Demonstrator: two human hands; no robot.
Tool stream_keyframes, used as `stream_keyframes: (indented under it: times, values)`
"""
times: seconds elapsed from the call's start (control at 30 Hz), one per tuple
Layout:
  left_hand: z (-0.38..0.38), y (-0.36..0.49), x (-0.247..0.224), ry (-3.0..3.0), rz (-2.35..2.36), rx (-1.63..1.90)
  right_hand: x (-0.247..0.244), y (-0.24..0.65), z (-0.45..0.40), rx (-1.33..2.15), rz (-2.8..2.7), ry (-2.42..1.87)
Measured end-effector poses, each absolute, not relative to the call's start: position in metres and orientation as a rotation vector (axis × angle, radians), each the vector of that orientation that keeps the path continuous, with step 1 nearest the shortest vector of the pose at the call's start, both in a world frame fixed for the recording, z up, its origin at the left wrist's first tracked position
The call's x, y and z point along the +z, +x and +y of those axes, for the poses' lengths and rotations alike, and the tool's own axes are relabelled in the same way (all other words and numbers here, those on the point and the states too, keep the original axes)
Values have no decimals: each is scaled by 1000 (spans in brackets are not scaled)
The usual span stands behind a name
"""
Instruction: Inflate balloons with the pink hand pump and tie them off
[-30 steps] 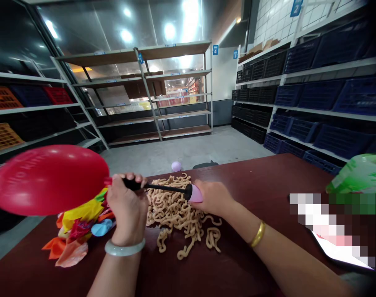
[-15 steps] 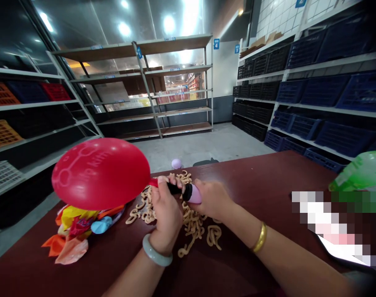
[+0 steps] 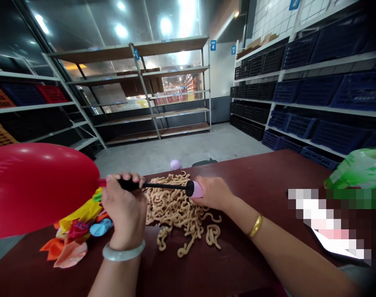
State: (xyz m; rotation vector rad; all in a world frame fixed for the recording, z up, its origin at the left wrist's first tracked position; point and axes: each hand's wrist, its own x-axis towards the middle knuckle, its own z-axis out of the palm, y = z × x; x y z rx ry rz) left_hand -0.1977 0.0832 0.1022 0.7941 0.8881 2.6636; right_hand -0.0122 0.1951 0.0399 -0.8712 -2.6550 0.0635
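A hand balloon pump (image 3: 168, 186) lies nearly level between my hands, its thin black rod drawn out. Around its black nozzle end, the fingers of my left hand (image 3: 123, 206) are closed, and they also hold the neck of a red inflated balloon (image 3: 42, 185). This balloon is cut off by the left edge of the view. My right hand (image 3: 214, 192) grips the pump's lilac end, mostly covered by the fingers. Beneath the rod, a pile of beige twisted pieces (image 3: 178, 206) lies on the dark red table (image 3: 252, 247).
Several limp balloons (image 3: 79, 235) lie at the table's left. A small lilac ball (image 3: 175, 164) shows by the far edge. At the right are a green and white plastic bag (image 3: 358, 167) and a blurred-out flat object (image 3: 333, 231). Shelves with crates (image 3: 318, 90) stand beyond.
My left hand has moved left with the nozzle end and the red balloon, exposing the rod. The balloon looks larger and nearer. My right hand has stayed almost in place.
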Motion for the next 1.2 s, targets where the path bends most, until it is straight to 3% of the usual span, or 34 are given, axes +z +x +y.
stream_keyframes:
  times: [0.53,0.73,1.0,1.2]
  values:
    - [106,-112,69,813,792,2434,49,-12,172,96,-2573,-839]
    - [100,-136,83,863,821,2419,45,-12,179,104,-2552,-843]
    - [85,-213,100,838,854,2687,40,-8,197,23,-2622,-869]
    - [96,-182,87,746,861,2594,45,-9,189,6,-2659,-921]
